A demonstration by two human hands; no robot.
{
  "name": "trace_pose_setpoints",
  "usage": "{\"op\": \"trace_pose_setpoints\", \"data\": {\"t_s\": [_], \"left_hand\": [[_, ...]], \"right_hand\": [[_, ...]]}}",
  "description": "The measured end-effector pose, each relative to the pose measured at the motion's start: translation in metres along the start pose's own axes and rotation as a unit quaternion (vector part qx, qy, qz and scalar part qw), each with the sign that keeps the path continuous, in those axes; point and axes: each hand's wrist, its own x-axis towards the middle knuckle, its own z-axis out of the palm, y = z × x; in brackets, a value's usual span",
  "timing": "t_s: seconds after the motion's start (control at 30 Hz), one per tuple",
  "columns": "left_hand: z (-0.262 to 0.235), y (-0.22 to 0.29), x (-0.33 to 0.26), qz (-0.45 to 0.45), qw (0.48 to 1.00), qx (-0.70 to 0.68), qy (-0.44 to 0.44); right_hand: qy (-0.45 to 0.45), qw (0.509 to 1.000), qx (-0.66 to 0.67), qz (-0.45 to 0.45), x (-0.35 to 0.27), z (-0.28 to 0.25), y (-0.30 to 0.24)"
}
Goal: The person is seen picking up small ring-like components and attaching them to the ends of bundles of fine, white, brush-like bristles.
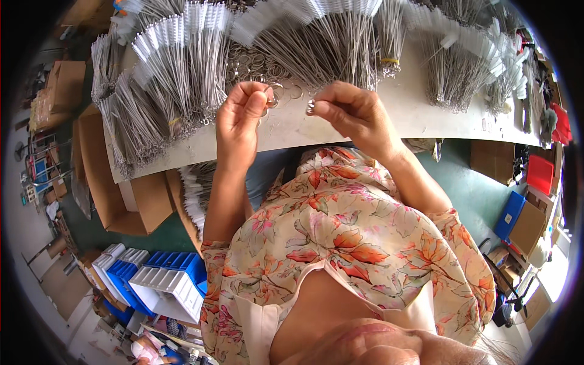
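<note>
My left hand [239, 117] is raised over the front of the table, thumb and fingers pinched on a thin metal ring [272, 97]. To its right, my right hand [356, 112] pinches a few small shiny metal pieces [311, 107], too small to make out exactly. A gap separates the two hands. Behind my left hand lies a pile of loose metal rings [248, 67]. Bundles of wire-handled brushes [210, 67] with white bristles fan out beyond both hands, bristle ends pointing away from me.
The white table [413, 125] curves across in front of me. More brush bundles [459, 76] lie at the right. An open cardboard box [131, 210] stands by the table's left end. Blue and white plastic bins [167, 286] sit at the lower left, and a red stool [540, 174] at the right.
</note>
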Motion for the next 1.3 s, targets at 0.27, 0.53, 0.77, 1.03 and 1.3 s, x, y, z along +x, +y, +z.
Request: {"op": "trace_pose_setpoints", "data": {"t_s": [0.27,0.53,0.77,1.03,1.3], "left_hand": [[0.016,0.014,-0.016,-0.064,0.921,-0.383,-0.04],[0.013,0.03,-0.021,0.228,0.946,0.216,0.075],[0.006,0.048,-0.027,0.136,0.986,-0.09,-0.038],[0.004,0.058,-0.027,0.166,0.986,0.034,-0.012],[0.009,0.058,-0.018,0.341,0.916,0.202,0.054]], "right_hand": [[0.002,0.987,0.067,-0.144,0.002,0.032,-0.014],[-0.016,0.949,-0.105,-0.295,-0.001,0.028,-0.018],[0.054,0.882,-0.21,-0.42,0.002,0.033,-0.019],[0.005,0.921,-0.135,-0.366,0.006,0.031,-0.02],[-0.077,0.97,0.23,-0.014,0.01,0.025,-0.042]]}}
